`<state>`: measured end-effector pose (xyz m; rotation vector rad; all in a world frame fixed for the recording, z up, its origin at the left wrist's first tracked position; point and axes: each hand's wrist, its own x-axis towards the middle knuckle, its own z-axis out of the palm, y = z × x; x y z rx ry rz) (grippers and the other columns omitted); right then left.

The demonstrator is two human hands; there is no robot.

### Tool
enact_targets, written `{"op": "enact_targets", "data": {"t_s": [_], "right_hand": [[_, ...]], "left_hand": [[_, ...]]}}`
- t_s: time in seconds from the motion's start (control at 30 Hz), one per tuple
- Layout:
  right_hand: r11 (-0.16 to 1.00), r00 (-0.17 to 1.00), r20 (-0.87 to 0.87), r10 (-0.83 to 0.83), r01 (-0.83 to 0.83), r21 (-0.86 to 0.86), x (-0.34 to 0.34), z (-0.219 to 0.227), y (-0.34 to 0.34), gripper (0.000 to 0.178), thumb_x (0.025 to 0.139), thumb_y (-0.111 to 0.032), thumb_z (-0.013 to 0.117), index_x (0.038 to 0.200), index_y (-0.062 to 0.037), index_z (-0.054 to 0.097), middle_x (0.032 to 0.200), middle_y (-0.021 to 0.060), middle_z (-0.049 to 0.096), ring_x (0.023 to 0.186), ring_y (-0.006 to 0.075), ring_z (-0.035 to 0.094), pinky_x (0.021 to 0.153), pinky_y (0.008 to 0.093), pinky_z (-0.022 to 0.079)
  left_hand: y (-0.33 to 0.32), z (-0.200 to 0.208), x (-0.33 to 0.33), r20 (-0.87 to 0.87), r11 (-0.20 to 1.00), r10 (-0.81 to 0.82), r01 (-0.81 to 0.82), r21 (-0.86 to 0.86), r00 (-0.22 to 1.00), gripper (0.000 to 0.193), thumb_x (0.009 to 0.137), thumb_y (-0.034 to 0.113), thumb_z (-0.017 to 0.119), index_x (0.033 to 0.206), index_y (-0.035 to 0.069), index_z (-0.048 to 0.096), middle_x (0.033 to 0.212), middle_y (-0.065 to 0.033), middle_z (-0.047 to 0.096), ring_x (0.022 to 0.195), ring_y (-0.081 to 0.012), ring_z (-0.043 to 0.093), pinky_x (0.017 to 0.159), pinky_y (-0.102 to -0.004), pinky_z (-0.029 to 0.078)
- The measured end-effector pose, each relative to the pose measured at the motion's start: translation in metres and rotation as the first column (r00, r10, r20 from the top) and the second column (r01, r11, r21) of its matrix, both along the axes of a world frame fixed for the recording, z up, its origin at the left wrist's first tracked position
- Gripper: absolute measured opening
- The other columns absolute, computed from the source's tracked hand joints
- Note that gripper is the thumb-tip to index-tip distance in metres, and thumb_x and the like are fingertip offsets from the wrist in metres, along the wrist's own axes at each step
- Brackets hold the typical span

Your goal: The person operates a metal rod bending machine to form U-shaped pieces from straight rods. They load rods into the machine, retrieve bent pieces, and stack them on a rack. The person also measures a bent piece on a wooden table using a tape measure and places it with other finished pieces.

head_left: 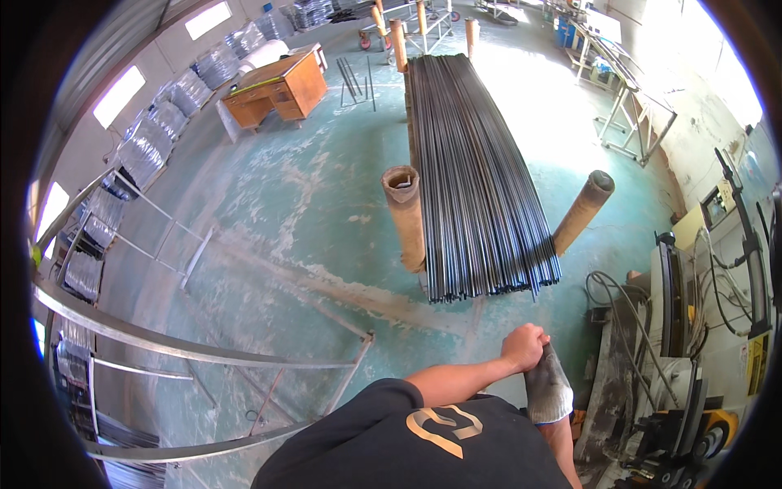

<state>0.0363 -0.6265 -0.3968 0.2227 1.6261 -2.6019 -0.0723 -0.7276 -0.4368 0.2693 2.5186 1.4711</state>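
My bare left hand (525,345) reaches across my front, its fingers closed on the finger end of a dirty grey-white work glove (551,398). That glove covers my right hand (546,376), which points away from me with its cuff at the wrist. The right hand's fingers are hidden by the glove and by my left hand. Beyond both hands lies a long stack of thin dark metal rods (485,179), their near ends roughly even. Brown sleeved posts, such as the near left post (405,216) and the near right post (584,212), stand along its sides.
A metal frame (195,346) curves around my left. At my right is a machine (672,326) with hoses and cables. A wooden desk (281,88) stands at far left, near wrapped bundles (147,147). A workbench (611,73) lines the right wall. The green floor (301,196) is worn.
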Motion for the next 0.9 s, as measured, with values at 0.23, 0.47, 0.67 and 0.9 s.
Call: {"op": "enact_targets", "data": {"t_s": [0.23,0.47,0.67,0.9], "right_hand": [[0.964,0.964,0.224,-0.144,0.188,-0.186,0.024,0.056,-0.018,0.050,0.119,-0.020,0.061,0.164,0.0004,0.055,0.151,0.0082,0.067,0.134,0.0185,0.065,0.111,0.0329,0.054],[0.974,0.826,0.518,-0.223,0.166,0.156,0.060,0.066,0.003,0.051,0.113,-0.023,0.074,0.157,-0.0001,0.063,0.136,0.0071,0.073,0.117,0.0164,0.070,0.099,0.0319,0.057],[0.962,0.949,0.213,-0.232,0.257,-0.096,0.084,0.109,-0.007,0.060,0.109,0.001,0.067,0.167,-0.0004,0.053,0.152,0.0214,0.069,0.134,0.0313,0.072,0.113,0.0455,0.059],[0.876,0.900,0.197,-0.389,0.294,0.382,0.114,0.063,0.074,0.074,0.110,-0.030,0.079,0.172,-0.0015,0.050,0.157,0.0139,0.066,0.142,0.0264,0.065,0.116,0.0417,0.053]], "left_hand": [[-0.008,0.002,-0.007,-0.092,1.000,-0.005,0.006,0.006,0.996,0.031,0.104,0.031,0.074,0.092,0.003,0.075,0.100,-0.0219,0.073,0.098,-0.0472,0.070,0.086,-0.0580,0.056],[-0.013,0.003,-0.009,-0.113,0.996,-0.080,0.076,-0.036,0.990,0.033,0.107,0.035,0.071,0.092,0.007,0.075,0.103,-0.0190,0.074,0.100,-0.0449,0.073,0.085,-0.0579,0.057],[-0.038,-0.024,-0.051,0.038,0.962,0.273,-0.274,0.013,0.961,0.035,0.106,0.035,0.072,0.092,0.004,0.077,0.101,-0.0222,0.078,0.096,-0.0458,0.075,0.081,-0.0597,0.057],[-0.137,0.000,-0.083,-0.114,0.979,0.144,-0.158,-0.125,0.983,0.039,0.105,0.039,0.074,0.094,0.002,0.077,0.094,-0.0236,0.078,0.092,-0.0469,0.076,0.082,-0.0572,0.058]]}}
